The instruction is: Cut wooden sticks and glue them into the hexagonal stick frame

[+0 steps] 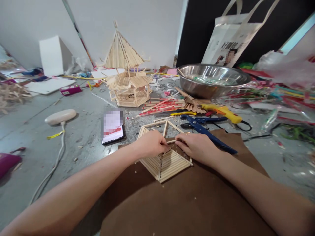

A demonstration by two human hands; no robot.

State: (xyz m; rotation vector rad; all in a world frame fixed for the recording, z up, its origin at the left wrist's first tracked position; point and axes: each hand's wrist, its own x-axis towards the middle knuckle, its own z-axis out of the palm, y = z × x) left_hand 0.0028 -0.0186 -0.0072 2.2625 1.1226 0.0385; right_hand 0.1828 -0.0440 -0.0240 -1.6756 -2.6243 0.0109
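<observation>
in the head view, at the centre of the frame, the left hand (152,143) rests on a stick roof panel (164,161) lying on brown paper (187,200) over the desk (81,137), its grip pinched on one thin stick (172,141) whose other end the right hand (197,147) pinches too. just above the hands lie blue pliers (206,131) and a yellow glue gun (225,113), with a phone (113,128) to the left, while a stick pavilion (126,73) and a steel bowl (214,78) stand in the upper middle.
</observation>
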